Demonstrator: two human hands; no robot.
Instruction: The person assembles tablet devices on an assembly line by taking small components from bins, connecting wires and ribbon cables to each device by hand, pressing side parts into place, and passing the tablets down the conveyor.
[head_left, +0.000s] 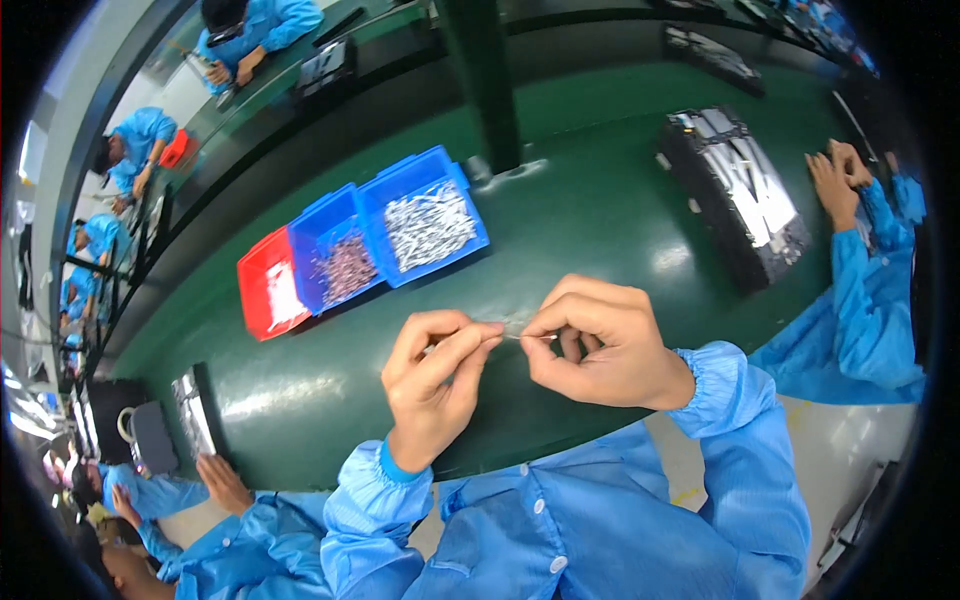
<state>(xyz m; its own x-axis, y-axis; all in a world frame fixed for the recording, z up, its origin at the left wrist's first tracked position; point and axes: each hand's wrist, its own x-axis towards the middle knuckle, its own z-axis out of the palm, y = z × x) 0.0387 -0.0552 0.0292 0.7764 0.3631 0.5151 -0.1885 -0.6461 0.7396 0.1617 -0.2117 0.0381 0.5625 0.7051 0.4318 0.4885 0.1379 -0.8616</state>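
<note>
Above the green table, my left hand (437, 375) and my right hand (598, 340) face each other with fingertips pinched. Between them runs a thin, pale, slender piece (514, 336), gripped at one end by each hand. It is too small for me to make out its exact kind. Beyond my hands stand two joined blue bins. The right blue bin (474, 180) holds many small silvery-white parts (430, 224), and the left blue bin (309, 232) holds small brownish parts (348, 266). A red bin (254, 270) with white pieces (285, 297) adjoins them on the left.
A black tray (712, 210) with silvery strips lies at the right, near a co-worker's hands (840, 182). At the left, another co-worker's hand (225, 483) rests by a dark tray (196, 410). A dark post (482, 90) rises from the green table (590, 230).
</note>
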